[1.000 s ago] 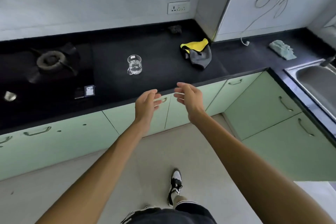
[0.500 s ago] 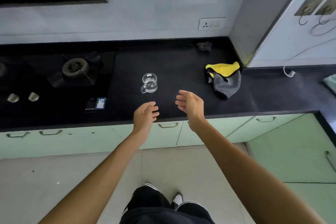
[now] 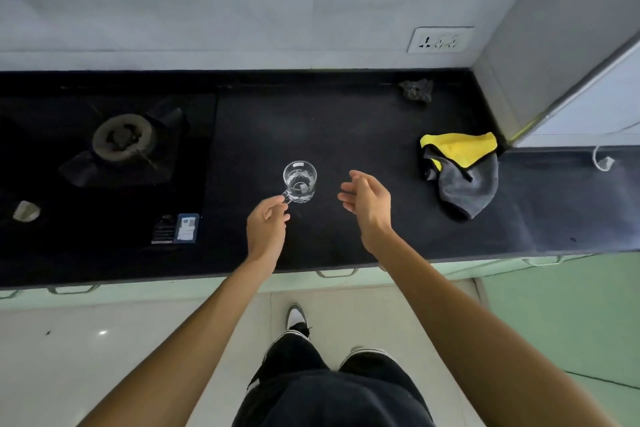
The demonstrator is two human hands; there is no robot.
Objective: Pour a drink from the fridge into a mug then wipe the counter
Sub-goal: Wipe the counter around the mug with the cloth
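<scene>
A clear glass mug [image 3: 300, 181] stands upright on the black counter [image 3: 346, 121], with its handle pointing to the front left. My left hand [image 3: 266, 229] reaches over the counter's front edge, and its curled thumb and fingertips pinch that handle. To the right of the mug my right hand [image 3: 366, 200] hovers with relaxed fingers and holds nothing. A yellow and grey cloth [image 3: 460, 177] lies crumpled further right on the counter. No fridge or drink is in view.
A gas burner [image 3: 121, 137] sits on the dark hob at left, with a small blue and white card [image 3: 187, 227] at the hob's front edge. A dark scrubber [image 3: 415, 90] lies near the back wall. Green drawers [image 3: 554, 288] run below the counter.
I have stepped closer to the counter. My left hand moved forward from the counter's edge to the mug's handle. My right hand advanced over the counter beside the mug.
</scene>
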